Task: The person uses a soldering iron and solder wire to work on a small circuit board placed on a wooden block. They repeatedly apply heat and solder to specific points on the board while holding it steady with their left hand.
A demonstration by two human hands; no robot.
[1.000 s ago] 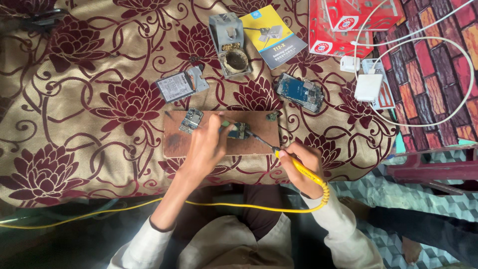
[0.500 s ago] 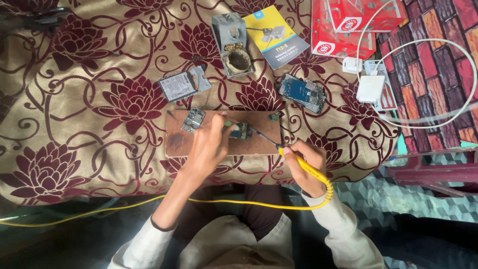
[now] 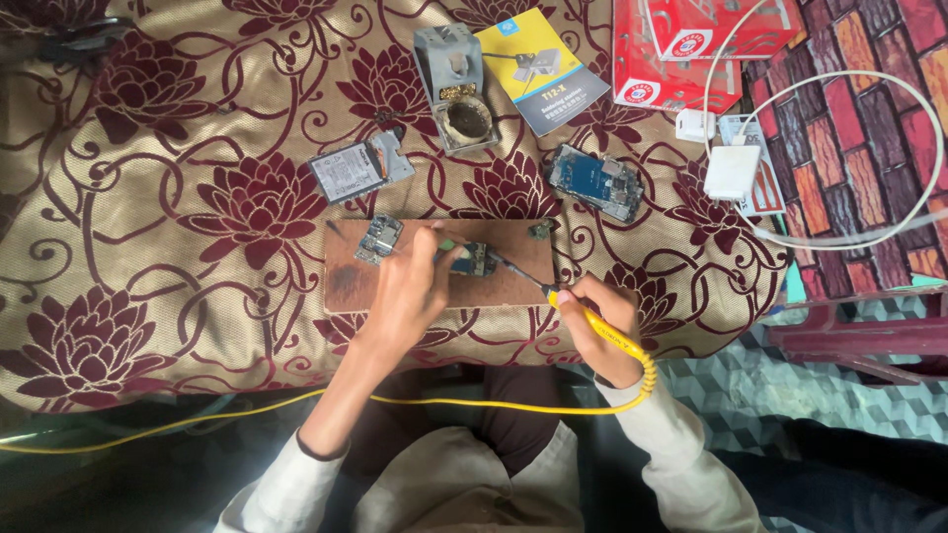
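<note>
Soldering iron (image 3: pixel 568 301), held in right hand (image 3: pixel 604 326) grip, slants tip-first up-left toward circuit board (image 3: pixel 474 262).

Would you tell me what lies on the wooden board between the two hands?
In the head view, a small circuit board lies between the left hand and right hand on the wooden board, touched by the soldering iron tip.
</note>
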